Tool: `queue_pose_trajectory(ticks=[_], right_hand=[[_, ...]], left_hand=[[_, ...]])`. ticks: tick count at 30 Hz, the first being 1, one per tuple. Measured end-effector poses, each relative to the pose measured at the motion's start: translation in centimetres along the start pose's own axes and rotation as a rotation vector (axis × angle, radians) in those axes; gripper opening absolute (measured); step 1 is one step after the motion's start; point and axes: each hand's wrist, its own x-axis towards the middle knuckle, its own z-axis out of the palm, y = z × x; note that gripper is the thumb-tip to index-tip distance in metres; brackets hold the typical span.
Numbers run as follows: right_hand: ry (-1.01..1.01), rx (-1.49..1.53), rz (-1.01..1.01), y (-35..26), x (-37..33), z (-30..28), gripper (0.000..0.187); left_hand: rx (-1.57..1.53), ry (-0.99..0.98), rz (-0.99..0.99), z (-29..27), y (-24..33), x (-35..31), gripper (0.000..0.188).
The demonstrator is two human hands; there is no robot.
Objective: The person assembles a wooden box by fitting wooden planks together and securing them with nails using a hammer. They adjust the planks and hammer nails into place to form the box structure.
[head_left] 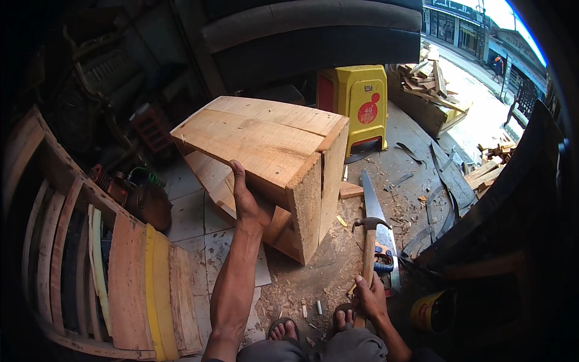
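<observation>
A box of pale wooden planks (259,133), open on the side toward me, stands tilted over the floor in the middle. My left hand (248,202) grips its near upper edge, thumb up against the top board and the other fingers hidden. Lower right, my right hand (370,295) is closed round the wooden handle of a claw hammer (370,241), head up and well apart from the box. Behind the hammer a handsaw (374,202) with a blue and orange handle lies on the floor.
A slatted wooden frame (129,259) fills the left side. Beyond the box stands a yellow plastic stool (365,90). Wood shavings and dark strips (443,187) litter the floor. A yellow tub (433,311) sits at lower right, and scrap wood (431,78) is piled by the street.
</observation>
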Motion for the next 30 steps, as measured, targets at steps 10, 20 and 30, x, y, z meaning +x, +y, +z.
queue_pose_trajectory(ticks=[10, 20, 30], right_hand=[[0.42, -0.784, -0.043, 1.7, -0.4, -8.0, 0.037], [0.258, -1.048, -0.003, 6.6, -1.5, -10.5, 0.04], [0.209, -1.172, 0.073, 9.5, -2.2, -15.4, 0.035]], left_hand=[[0.351, -0.175, -0.306, -4.8, 10.5, 7.7, 0.077], [1.475, -0.342, -0.464, -2.1, 6.9, 3.4, 0.084], [1.937, -0.513, -0.671, -10.0, 3.5, -7.0, 0.075]])
